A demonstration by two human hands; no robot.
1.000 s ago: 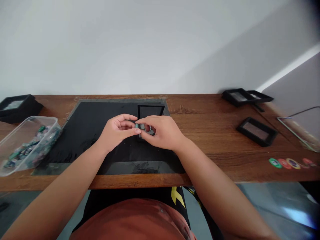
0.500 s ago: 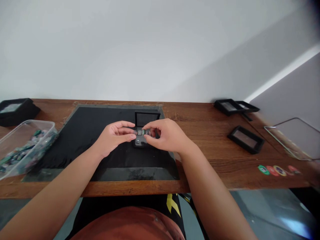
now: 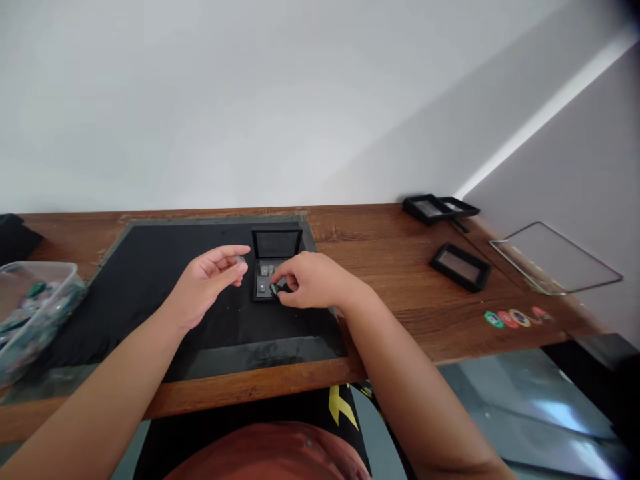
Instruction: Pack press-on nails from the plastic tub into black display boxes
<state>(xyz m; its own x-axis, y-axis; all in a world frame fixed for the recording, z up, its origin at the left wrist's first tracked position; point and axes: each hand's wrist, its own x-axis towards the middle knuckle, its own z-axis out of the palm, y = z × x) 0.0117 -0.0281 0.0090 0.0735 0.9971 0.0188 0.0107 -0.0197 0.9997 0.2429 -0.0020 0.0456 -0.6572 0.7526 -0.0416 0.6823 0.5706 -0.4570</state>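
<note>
A small black hinged box [image 3: 257,294] stands with its lid [image 3: 277,244] raised on a black mat [image 3: 165,267]. Small square clear pieces [image 3: 262,285] sit on its grey lining. Left of the box, my left hand [image 3: 207,283] is raised, thumb and fingers closed on a small translucent grey piece [image 3: 241,259]. Over the box's right side, my right hand [image 3: 313,280] pinches a small dark green piece [image 3: 274,289], perhaps a stone. That hand hides part of the inside.
A clear plastic tub [image 3: 50,313] of green and pinkish pieces stands at the left, near a black object [image 3: 17,239]. Rightward on the wooden table [image 3: 370,253] lie black framed boxes [image 3: 460,267], round coloured stickers [image 3: 507,319] and a thin wire frame [image 3: 555,260].
My left hand has drawn away from the box, now with a small grey piece at its fingertips. My right hand has shifted toward the box's lower right. The view has turned somewhat right.
</note>
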